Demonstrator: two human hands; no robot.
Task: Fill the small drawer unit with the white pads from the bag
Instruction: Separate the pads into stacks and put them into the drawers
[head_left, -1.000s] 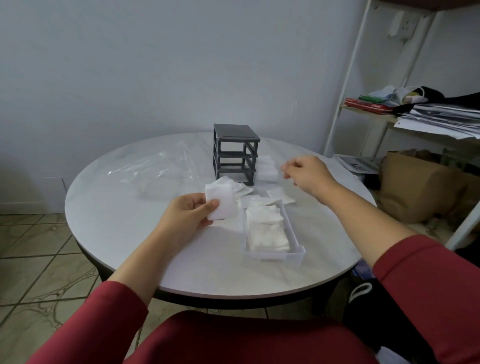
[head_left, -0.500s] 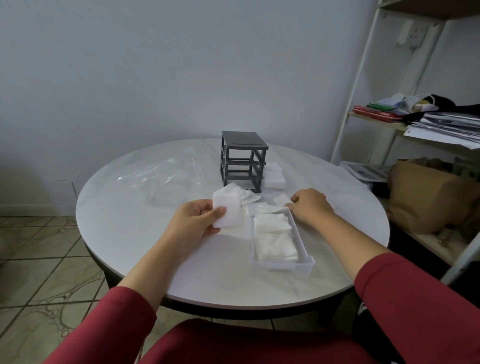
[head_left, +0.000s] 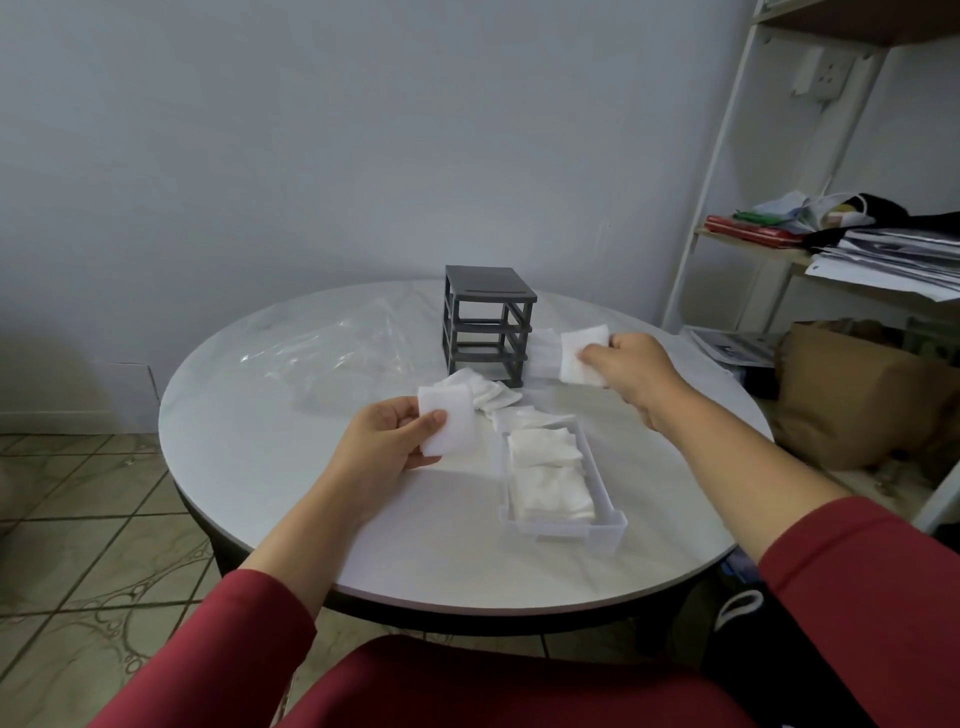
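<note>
While both hands are raised above the round table (head_left: 270, 467), the dark grey drawer unit (head_left: 488, 325) stands upright as an open frame; all positions below are given relative to it.

1. Left hand (head_left: 387, 441): in front of the drawer unit and slightly to its left. The fingers are curled and the thumb presses on the front face of a stack of white pads (head_left: 448, 423), which is held upright off the table.
2. Right hand (head_left: 631, 366): just to the right of the drawer unit, at the level of its lower tiers. The thumb and fingertips pinch a single pad (head_left: 582, 356) by its right edge; the pad hangs in the air.
3. White drawer (head_left: 566, 532): on the table in front of the drawer unit and slightly right, well apart from it. It contains layered pads (head_left: 548, 473).
4. Loose pads (head_left: 488, 392): lying scattered directly in front of the drawer unit, touching its base.
5. Clear plastic bag (head_left: 332, 358): lying flat to the left of the drawer unit.
6. Shelf rack (head_left: 727, 171): to the right of the drawer unit, off the table, carrying papers (head_left: 893, 260).
</note>
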